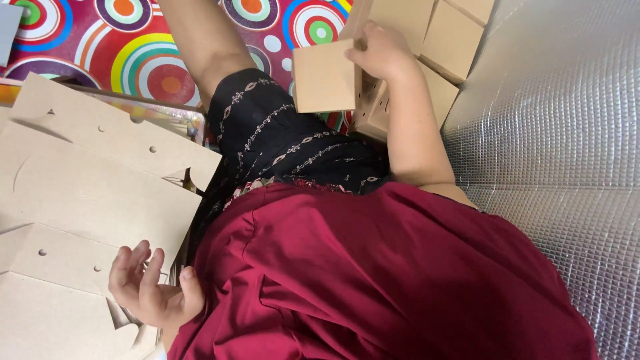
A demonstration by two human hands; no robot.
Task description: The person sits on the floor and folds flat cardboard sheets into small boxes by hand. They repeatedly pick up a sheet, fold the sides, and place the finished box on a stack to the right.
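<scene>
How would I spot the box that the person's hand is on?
Find the silver quilted sheet on the right. Beside its upper edge lies a heap of brown cardboard boxes. The box under the right hand is the nearest, its plain square face turned toward you.

Folded cardboard box [325, 77]: our right hand [381, 52] grips its edge, against the stack of boxes [433, 40]. Flat cardboard sheets [87, 193]: well apart from the box; our left hand [148, 288] rests open, palm up, touching them. Silver quilted sheet [553, 153]: beside the stack.
</scene>
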